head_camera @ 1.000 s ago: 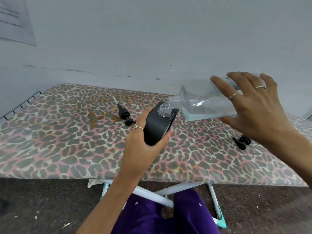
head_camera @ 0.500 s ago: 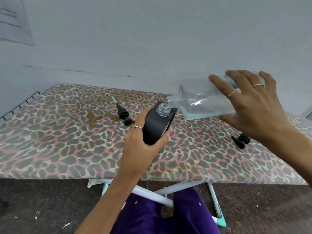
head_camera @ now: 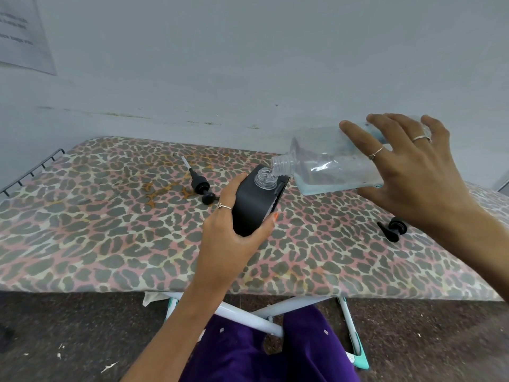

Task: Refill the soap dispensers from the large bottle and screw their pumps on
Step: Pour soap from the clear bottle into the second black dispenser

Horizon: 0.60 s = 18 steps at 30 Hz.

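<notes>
Grip of left hand (head_camera: 231, 232): fingers and thumb curled round black soap dispenser (head_camera: 254, 202), held tilted above the leopard-print worktop (head_camera: 96, 230), clear threaded neck open and facing up toward the right. Grip of right hand (head_camera: 413, 172): fingers spread over the top of the large clear bottle (head_camera: 330, 166), thumb under it, bottle tipped nearly level. Bottle mouth sits just over the dispenser neck; a thin clear stream runs between them. Pale blue liquid pools along the lower side of the bottle. One black pump (head_camera: 199, 186) with its white tube lies on the worktop just left of the dispenser; second pump (head_camera: 392, 230) lies to the right, partly behind the right wrist. Both pumps apart from the dispenser. Purple trousers (head_camera: 261, 351) and white frame legs (head_camera: 248, 315) show below the worktop edge
</notes>
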{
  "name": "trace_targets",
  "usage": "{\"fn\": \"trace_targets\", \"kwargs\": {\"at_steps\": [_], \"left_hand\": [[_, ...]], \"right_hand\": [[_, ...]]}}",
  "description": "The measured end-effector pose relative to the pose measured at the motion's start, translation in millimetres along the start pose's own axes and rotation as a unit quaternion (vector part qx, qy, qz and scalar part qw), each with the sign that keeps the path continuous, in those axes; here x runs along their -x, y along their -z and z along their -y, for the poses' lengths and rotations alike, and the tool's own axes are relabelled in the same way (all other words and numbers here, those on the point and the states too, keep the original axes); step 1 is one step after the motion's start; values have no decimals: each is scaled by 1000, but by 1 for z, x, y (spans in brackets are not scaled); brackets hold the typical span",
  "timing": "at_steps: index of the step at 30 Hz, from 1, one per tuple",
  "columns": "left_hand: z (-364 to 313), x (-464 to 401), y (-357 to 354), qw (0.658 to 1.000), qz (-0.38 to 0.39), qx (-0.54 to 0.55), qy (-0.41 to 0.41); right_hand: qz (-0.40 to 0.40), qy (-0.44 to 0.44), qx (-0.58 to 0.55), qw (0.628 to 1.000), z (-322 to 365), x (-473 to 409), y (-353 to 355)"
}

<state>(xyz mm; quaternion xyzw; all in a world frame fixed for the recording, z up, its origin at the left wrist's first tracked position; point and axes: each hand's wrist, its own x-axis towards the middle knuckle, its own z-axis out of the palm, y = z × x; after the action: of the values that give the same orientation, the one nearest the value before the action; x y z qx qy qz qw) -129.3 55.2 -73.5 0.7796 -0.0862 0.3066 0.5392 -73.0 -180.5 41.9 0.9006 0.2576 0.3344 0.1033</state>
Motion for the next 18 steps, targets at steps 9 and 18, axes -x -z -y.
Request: {"fn": "trace_targets", "kwargs": {"at_steps": [9, 18], "left_hand": [[0, -1, 0, 1000, -2, -3, -5], [0, 0, 0, 1000, -3, 4, 1]], "right_hand": [[3, 1, -1, 1000, 0, -1, 1], [1, 4, 4, 1000, 0, -1, 1]]}}
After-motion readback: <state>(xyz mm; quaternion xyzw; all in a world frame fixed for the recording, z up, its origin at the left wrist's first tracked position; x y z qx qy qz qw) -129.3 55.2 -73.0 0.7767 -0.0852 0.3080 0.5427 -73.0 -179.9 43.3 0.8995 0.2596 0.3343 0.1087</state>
